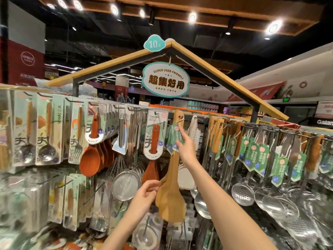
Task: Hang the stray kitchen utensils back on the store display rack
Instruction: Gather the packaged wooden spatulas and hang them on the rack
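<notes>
Bamboo spatula [171, 177] hangs nearly upright at the middle of the display rack [234, 124], its long axis running from the holed handle end at the top hook down to the broad blade, which points down and tilts slightly left. Left hand [146, 194] curls its fingers [153, 184] around the blade's left edge. Right hand [185, 147] pinches the green tag [177, 134] near the handle.

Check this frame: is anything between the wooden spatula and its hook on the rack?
Nothing visible blocks it. The spatula already reaches the rail, its top by the hook. The left hand steadies the blade; the right hand touches its green tag.
</notes>
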